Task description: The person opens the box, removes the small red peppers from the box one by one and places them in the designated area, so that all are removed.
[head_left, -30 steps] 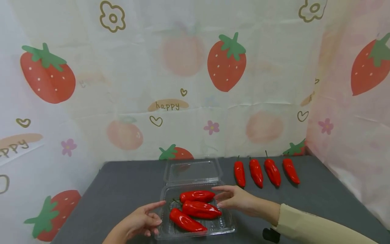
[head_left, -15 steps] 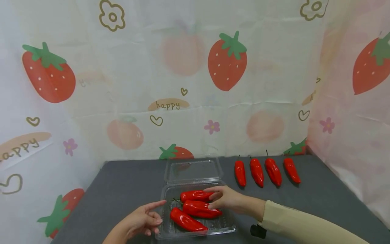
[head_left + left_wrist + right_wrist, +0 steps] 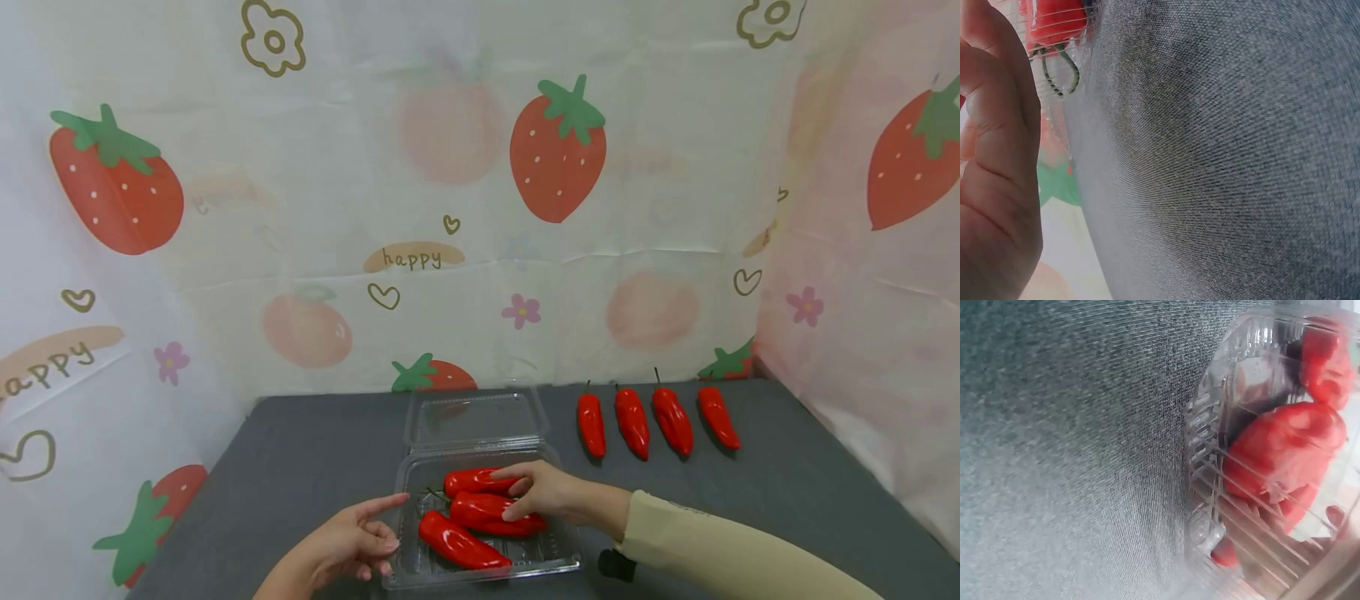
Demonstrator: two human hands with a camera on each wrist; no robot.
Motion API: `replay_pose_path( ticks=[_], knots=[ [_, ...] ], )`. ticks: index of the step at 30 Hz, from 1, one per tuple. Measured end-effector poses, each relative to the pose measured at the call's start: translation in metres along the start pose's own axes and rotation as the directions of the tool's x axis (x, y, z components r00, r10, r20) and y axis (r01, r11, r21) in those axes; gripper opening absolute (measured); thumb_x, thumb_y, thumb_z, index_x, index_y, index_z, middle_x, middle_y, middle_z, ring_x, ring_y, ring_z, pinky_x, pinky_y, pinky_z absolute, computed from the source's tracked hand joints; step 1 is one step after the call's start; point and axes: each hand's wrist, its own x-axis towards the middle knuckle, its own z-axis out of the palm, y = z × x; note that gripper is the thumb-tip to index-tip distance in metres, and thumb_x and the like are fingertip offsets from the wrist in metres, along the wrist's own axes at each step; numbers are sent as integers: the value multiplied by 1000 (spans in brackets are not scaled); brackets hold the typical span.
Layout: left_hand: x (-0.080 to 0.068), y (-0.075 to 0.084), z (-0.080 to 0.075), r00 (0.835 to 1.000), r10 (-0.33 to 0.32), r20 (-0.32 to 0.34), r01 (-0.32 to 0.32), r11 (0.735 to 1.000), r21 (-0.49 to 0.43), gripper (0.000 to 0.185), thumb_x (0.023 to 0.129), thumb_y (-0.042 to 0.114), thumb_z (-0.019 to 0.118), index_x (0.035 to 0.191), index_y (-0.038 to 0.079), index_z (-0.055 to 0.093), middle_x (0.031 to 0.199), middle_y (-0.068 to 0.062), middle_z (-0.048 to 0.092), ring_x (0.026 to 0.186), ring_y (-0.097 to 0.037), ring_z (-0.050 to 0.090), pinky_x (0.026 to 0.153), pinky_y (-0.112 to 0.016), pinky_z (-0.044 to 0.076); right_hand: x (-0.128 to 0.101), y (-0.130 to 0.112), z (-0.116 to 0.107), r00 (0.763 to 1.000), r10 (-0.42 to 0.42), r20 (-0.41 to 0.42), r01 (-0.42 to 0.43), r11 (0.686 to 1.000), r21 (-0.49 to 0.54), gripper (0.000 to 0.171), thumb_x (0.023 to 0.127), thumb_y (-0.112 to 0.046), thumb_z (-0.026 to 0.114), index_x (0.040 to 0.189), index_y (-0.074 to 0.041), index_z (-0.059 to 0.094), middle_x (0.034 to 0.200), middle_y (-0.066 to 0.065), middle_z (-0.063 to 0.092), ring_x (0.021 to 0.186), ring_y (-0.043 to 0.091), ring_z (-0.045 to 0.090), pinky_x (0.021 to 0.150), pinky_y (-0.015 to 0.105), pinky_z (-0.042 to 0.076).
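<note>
A clear plastic clamshell tray (image 3: 561,557) stands on the grey table with its lid (image 3: 474,418) folded open behind it. Three glossy red peppers lie in it: a far one (image 3: 468,481), a middle one (image 3: 483,510) and a near one (image 3: 461,546). My right hand (image 3: 534,492) reaches in from the right and lies over the far and middle peppers, its lightly bent fingers touching them. My left hand (image 3: 352,542) rests beside the tray's left edge, index finger stretched toward the rim. The right wrist view shows the peppers (image 3: 1279,450) through the ribbed tray wall (image 3: 1207,462).
Several more red peppers (image 3: 632,422) lie in a row at the back right of the grey cloth-covered table (image 3: 787,467). Strawberry-print sheets (image 3: 555,150) wall in the back and both sides. In the left wrist view, grey cloth (image 3: 1222,156) fills the frame beside my palm (image 3: 997,156).
My right hand has moved left, from the tray's right rim into the tray and onto the peppers. The left hand has stayed put.
</note>
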Motion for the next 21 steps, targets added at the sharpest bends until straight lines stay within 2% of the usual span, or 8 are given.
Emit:
replay_pose_path(
  ticks=[21],
  knots=[
    [1,-2,-1,1000,12,1,-12,1000,-1,72,93,-1,60,153,-3,19,79,0,65,61,-7,64,51,-16,47,12,4,16,1000,-11,-19,10,996,-88,55,74,13,73,125,-5,67,100,12,62,94,25,52,82,39,51]
  ],
)
